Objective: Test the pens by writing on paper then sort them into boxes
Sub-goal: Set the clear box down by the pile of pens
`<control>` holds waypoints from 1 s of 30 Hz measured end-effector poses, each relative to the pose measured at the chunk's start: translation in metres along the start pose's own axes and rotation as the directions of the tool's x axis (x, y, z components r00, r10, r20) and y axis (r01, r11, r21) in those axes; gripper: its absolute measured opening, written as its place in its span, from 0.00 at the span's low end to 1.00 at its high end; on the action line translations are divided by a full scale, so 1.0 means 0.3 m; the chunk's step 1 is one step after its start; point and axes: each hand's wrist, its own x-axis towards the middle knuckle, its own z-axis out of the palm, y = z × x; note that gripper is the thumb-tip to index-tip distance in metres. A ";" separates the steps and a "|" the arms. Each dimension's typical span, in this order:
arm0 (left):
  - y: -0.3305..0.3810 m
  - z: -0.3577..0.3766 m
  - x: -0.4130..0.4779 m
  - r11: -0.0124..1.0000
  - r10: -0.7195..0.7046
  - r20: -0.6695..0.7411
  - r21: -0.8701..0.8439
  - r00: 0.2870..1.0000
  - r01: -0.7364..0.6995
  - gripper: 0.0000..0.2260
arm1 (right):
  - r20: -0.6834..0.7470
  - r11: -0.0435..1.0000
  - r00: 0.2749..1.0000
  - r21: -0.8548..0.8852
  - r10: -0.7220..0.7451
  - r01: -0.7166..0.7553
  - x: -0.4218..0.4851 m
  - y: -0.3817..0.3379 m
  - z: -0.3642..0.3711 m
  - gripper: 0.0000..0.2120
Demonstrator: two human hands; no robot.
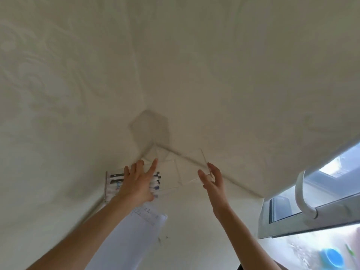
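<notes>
Hands reach toward the wall corner. Left hand (pixel 138 182), fingers spread, lies over pens (pixel 155 181) in a clear box (pixel 115 173). Right hand (pixel 211 181), fingers open, thumb touching the near edge of an empty clear box (pixel 187 170). Paper (pixel 134 230) below left wrist. Risk: transparent walls are hard to judge; a nudge could tip a box and spill pens.

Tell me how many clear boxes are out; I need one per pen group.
2: one clear box holding pens under the left hand, one empty clear box at the right hand. Others may be hidden.
</notes>
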 end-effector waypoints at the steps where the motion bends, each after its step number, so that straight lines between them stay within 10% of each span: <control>1: 0.014 0.006 0.001 1.000 -0.007 0.034 0.022 0.999 0.006 0.51 | -0.007 1.000 1.000 -0.021 0.015 -0.015 0.001 0.020 -0.006 0.34; 30: 0.111 0.043 0.037 0.998 0.049 0.092 0.031 0.995 -0.052 0.48 | 0.016 0.970 0.971 -0.047 0.240 -0.239 0.028 0.205 -0.161 0.41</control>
